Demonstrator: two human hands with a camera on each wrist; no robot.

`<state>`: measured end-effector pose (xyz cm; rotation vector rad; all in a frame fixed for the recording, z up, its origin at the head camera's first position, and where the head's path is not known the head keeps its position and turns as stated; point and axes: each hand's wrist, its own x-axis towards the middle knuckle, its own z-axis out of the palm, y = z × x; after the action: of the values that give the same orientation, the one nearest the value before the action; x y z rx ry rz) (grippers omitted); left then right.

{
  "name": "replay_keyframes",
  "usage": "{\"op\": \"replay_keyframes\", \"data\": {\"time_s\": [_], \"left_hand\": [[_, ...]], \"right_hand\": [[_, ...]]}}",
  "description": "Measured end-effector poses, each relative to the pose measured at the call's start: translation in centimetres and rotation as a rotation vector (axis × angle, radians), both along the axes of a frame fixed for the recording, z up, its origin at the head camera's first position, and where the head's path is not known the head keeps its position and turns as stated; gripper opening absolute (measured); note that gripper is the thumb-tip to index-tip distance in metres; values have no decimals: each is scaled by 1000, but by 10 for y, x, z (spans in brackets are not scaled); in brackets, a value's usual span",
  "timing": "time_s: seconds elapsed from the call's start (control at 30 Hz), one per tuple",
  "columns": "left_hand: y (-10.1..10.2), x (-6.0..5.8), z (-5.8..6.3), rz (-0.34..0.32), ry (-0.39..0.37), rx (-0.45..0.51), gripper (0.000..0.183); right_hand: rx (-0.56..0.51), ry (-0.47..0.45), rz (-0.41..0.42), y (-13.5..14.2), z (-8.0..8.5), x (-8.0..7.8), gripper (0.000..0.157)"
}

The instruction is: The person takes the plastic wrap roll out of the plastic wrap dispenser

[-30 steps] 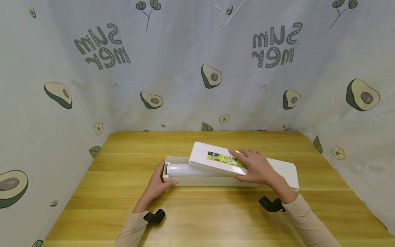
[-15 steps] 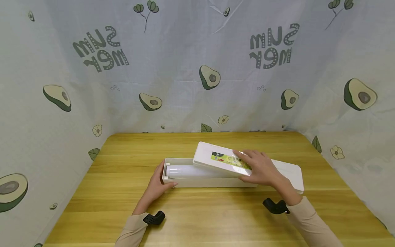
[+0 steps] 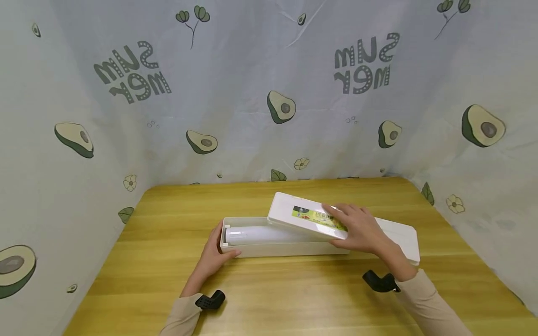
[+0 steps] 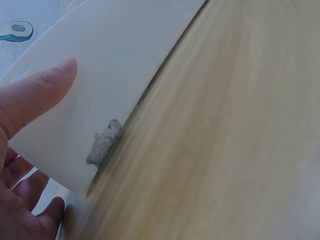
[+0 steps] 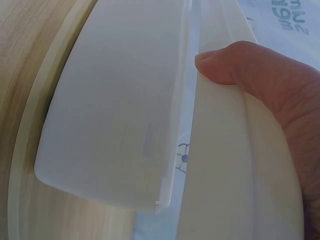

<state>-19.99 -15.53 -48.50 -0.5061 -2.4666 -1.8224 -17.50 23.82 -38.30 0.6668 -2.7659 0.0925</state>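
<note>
A long white plastic box [image 3: 286, 250] lies on the table with a whitish roll [image 3: 256, 234] inside, its left part visible. My left hand [image 3: 212, 254] grips the box's left end, thumb on the front wall. The long white lid [image 3: 282, 205], bearing a yellow-green label [image 3: 313, 217], slants over the box and reaches past its right end. Holding the lid near its middle is my right hand [image 3: 361, 231]. In the right wrist view, a gap separates the lid [image 5: 220, 165] from the box [image 5: 110, 110]. The lid hides the roll's right part.
A wooden table [image 3: 269, 294] lies under everything. Behind and at both sides hangs a pale curtain [image 3: 235, 102] with avocado prints. A grey patch [image 4: 104, 145] sits on the box's lower front edge in the left wrist view. Black wrist mounts [image 3: 211, 300] sit at both sleeves.
My right hand and the lid have shifted a little to the right, baring slightly more of the roll. My left hand stays on the box's left end. The head view has shifted slightly.
</note>
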Motion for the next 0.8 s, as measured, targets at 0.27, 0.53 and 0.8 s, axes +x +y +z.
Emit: {"op": "replay_keyframes", "data": {"time_s": [0.27,0.53,0.8], "left_hand": [[1,-3,5,8,-19,-23,97],[0,1,4,5,-49,-12,98],[1,5,3,10,-54,-3,98]], "right_hand": [[-4,-9,-17,1,6,0,83],[-13,-31,-31,1,4,1,83],[-20,-16,-34,4,3,4,84]]}}
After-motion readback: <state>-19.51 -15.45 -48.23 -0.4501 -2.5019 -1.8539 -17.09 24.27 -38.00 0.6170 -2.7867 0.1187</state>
